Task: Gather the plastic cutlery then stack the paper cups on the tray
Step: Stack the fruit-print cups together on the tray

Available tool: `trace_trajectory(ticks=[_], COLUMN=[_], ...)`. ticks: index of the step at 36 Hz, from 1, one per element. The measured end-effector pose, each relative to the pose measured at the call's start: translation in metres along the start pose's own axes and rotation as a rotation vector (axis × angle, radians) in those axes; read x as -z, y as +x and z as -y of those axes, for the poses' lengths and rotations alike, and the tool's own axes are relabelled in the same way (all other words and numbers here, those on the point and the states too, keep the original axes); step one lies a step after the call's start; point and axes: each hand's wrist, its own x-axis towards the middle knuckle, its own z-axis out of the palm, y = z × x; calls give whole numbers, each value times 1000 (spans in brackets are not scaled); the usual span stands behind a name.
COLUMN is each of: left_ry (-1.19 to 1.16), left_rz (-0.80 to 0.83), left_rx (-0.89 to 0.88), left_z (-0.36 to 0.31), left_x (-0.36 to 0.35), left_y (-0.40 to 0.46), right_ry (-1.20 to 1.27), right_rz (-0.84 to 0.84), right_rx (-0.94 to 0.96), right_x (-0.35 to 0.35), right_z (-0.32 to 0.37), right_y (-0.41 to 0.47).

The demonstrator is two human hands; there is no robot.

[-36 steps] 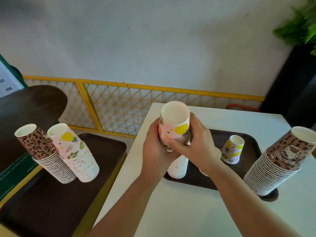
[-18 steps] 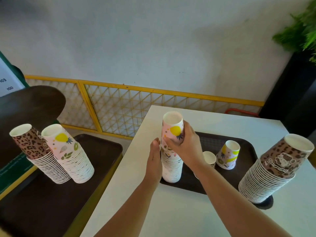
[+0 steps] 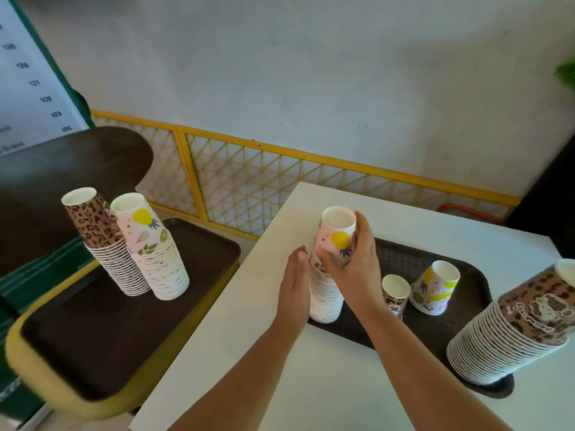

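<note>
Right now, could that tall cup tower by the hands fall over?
It might. The fruit cup stack stands near the tray edge; the right hand grips its top and the left hand lies flat against its side. A push could tip it toward the two loose cups.

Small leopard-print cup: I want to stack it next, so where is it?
In the head view, the small leopard-print cup stands upside down on the brown tray, between the right hand and the loose fruit-print cup.

Matt printed paper cups (image 3: 326,284) stand on a dark, fine-textured plastic tray (image 3: 413,262) atop a smooth white table (image 3: 280,368).
</note>
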Motion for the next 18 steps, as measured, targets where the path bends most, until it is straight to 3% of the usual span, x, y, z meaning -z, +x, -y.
trace_trajectory(ticks=[4,7,13,18], left_ry=[40,132,257,309], left_rz=[-187,-379,-695,-722], left_rx=[-129,-228,-277,-211], left_z=[-5,-7,-7,-2], left_x=[25,55,128,193], left_y=[-11,-12,3,21], right_ry=[-56,-21,47,65], right_rz=[-236,-282,-47,231], right_rx=[188,352,457,315], right_x=[0,-13,-76,-147], right_z=[30,55,93,111], right_y=[-9,-13,-12,-13])
